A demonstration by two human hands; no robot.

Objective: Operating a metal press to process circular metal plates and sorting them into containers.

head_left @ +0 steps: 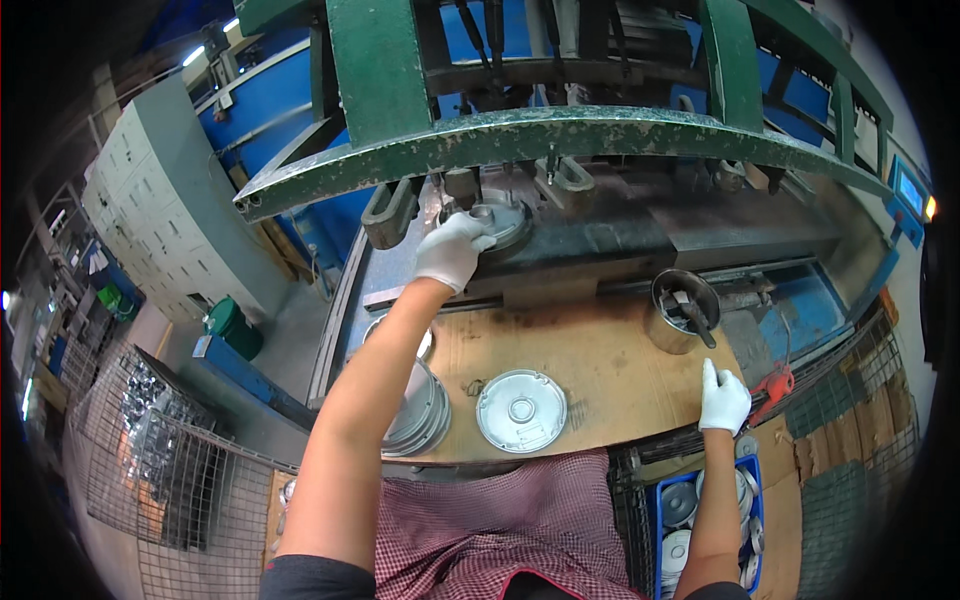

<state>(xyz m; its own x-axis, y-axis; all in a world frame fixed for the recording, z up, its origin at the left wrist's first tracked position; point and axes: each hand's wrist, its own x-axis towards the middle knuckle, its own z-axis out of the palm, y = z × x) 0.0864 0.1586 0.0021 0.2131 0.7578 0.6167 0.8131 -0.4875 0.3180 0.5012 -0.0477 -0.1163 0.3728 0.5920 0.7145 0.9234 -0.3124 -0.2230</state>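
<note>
Nearest: loose metal disc flat on board, disc stack just left of it. Stiff cast stuff by looks, probably fairly hefty, not fragile; bare metal might be slick, so I'd go for outer edge. Right hand loosely open, empty, near metal pot. Farther: left hand at another disc under green press frame; contact partly hidden, can't tell if gripping or just touching.

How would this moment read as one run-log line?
left hand: at metal disc in green machine | right hand: near metal pot, nothing visibly held | brown worktop: single disc, disc stack
</note>
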